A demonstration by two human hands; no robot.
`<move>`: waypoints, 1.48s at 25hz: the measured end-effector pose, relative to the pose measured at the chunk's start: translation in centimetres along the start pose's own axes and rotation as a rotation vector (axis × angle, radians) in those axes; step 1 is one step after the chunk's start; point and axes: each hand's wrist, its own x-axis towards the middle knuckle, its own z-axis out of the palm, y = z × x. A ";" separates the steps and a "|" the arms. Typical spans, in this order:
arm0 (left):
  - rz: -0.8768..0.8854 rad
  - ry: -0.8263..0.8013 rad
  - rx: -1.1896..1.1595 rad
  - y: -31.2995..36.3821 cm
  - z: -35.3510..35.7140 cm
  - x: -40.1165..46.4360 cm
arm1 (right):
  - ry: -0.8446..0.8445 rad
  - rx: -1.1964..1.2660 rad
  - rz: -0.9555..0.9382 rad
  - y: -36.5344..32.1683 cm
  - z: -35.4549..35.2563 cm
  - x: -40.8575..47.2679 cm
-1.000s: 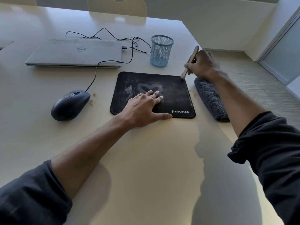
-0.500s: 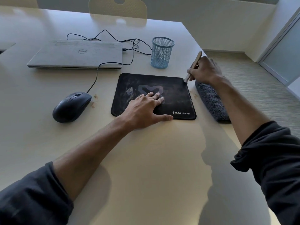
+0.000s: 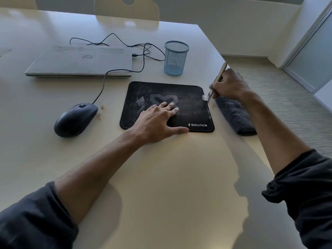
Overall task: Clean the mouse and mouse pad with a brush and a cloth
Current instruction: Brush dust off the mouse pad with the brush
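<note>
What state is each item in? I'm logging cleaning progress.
mouse pad: flat, dusty smears
left hand: pressed flat on pad
right hand: gripping brush
brush: tilted, bristles at pad's right edge
mouse: untouched, crumbs beside it
cloth: folded, unused
laptop: closed
mesh cup: upright

The mouse pad point(image 3: 167, 106) is matt black fabric, smudged with pale dust. Left of it, the mouse point(image 3: 75, 119) is smooth dark plastic with a slight sheen; right of it, the grey cloth point(image 3: 233, 116) looks thick and fuzzy. Behind the pad, the blue cup point(image 3: 176, 58) is wire mesh, and the bench point(image 3: 161, 177) is smooth and pale.
</note>
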 end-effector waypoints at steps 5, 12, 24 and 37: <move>-0.005 -0.008 0.000 0.0 -0.1 -0.1 | 0.164 0.031 0.003 -1.3 -0.9 0.2; -0.007 -0.009 0.003 0.0 0.0 0.0 | 0.008 0.014 0.003 -0.7 -0.7 -1.6; -0.004 -0.012 0.013 -0.1 0.0 0.0 | -0.033 0.034 0.011 -0.6 -0.6 -2.3; -0.006 -0.021 0.011 0.0 -0.1 0.0 | -0.157 -0.046 -0.030 -1.5 -1.7 -3.9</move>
